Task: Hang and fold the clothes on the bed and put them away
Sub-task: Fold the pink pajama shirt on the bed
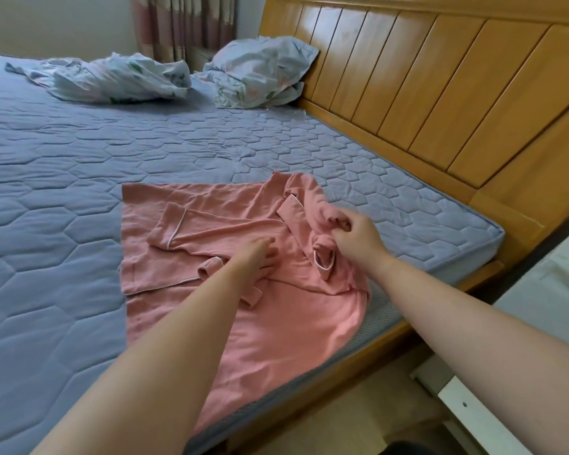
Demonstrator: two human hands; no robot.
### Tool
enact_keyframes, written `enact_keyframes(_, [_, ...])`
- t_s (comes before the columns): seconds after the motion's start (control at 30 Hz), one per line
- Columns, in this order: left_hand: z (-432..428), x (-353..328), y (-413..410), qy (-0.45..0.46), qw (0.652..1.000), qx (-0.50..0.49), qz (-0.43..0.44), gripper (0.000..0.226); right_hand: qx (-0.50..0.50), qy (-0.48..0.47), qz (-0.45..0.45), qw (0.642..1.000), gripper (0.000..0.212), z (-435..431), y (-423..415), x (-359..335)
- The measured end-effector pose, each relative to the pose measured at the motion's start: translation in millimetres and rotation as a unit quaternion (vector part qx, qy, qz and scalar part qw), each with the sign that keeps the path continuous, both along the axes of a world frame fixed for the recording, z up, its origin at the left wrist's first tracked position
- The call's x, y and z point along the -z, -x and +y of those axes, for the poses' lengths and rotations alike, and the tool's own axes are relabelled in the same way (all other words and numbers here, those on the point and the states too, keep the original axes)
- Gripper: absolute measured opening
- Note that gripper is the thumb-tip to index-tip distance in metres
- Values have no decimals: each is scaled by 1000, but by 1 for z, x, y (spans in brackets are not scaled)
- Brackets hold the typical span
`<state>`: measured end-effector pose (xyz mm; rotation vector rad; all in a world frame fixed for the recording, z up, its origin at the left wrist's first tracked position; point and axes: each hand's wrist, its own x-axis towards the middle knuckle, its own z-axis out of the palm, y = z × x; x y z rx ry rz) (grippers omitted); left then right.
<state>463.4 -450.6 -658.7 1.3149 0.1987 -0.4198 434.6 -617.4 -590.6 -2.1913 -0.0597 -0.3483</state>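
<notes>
Pink pyjama top (276, 323) lay spread on the bed (63, 159), by its 4 o'clock edge.
Long axis ran 7 to 1 o'clock, collar toward headboard (440, 93). Left hand (257, 254) pressed flat, fingers straight; right hand (355, 234) gripped bunched fabric.

Right hand (355, 236): fingertips buried in bunched cloth of pink top (276, 323), grip detail unseen. Left hand (257, 254) and forearm cover the top's middle. Mattress (63, 159) cut off left and bottom. White furniture (539, 290) at right blurred, unidentifiable. Dark shape (408, 448) cut by bottom edge.

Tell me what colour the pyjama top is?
The pyjama top is salmon pink with white piping; see head view.
</notes>
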Motion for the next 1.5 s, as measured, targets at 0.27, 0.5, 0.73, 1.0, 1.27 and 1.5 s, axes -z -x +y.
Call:
enact_keyframes(0.27, [18,5,-13,111,992,-40,51,50,-279,283,48,916,41,21,34,28])
enact_keyframes(0.5, [4,13,-23,-45,982,-181,26,38,-288,297,-11,910,48,19,45,52])
enact_keyframes(0.73, [29,-13,-27,-26,983,-156,-94,25,-220,240,-89,941,41,29,47,38])
enact_keyframes(1.0, [116,0,37,39,996,-70,50,32,-354,306,-112,876,36,93,69,27])
enact_keyframes(1.27, [135,25,15,33,982,-168,-79,51,-397,321,-79,856,46,103,84,61])
enact_keyframes(1.5, [132,-15,-12,-30,983,-165,-68,49,-363,282,-190,868,35,97,77,43])
